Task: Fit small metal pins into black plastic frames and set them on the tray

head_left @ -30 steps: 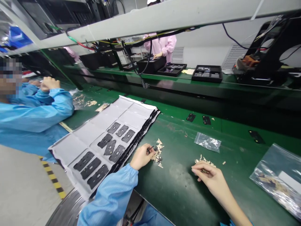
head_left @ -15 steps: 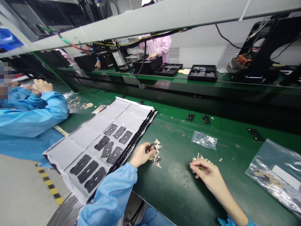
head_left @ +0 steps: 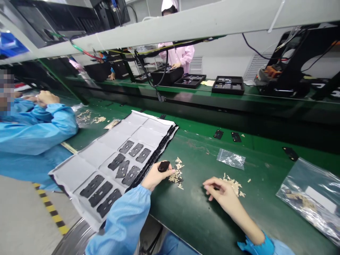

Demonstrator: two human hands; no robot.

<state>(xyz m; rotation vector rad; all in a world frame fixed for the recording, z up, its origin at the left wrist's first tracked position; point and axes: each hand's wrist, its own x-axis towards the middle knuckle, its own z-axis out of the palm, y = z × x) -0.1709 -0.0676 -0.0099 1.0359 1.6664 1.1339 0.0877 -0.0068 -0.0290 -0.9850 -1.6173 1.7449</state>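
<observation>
Head view looks down along a green table [head_left: 196,212]. The left hand [head_left: 155,177] rests its heel beside the black edge of a grey sheet [head_left: 79,170], and its grip is closed, pinching a small black piece [head_left: 164,166] between thumb and fingers. Just to the right of that hand lies a loose pile of beige scraps [head_left: 175,175], close by but not clearly touching it. The right hand [head_left: 221,193] is farther along the table, its fingers curled and low over the surface, at the edge of a second pile of beige scraps [head_left: 233,185]. Whether that grip holds anything cannot be told, since the curled fingers hide the spot.

The sheet carries rows of dark plates [head_left: 111,166] in its cells. Beyond the hands lie a small clear bag [head_left: 231,158] and three black pieces [head_left: 236,137] on the table, and at the right sits a larger clear bag [head_left: 309,200] with beige scraps inside. At the left, a co-worker in a blue sleeve [head_left: 34,131] holds both hands [head_left: 45,97] together near more scraps [head_left: 85,117]. On the far table stand black trays [head_left: 227,85] of parts, and a person in a pink gown [head_left: 176,56] works behind them.
</observation>
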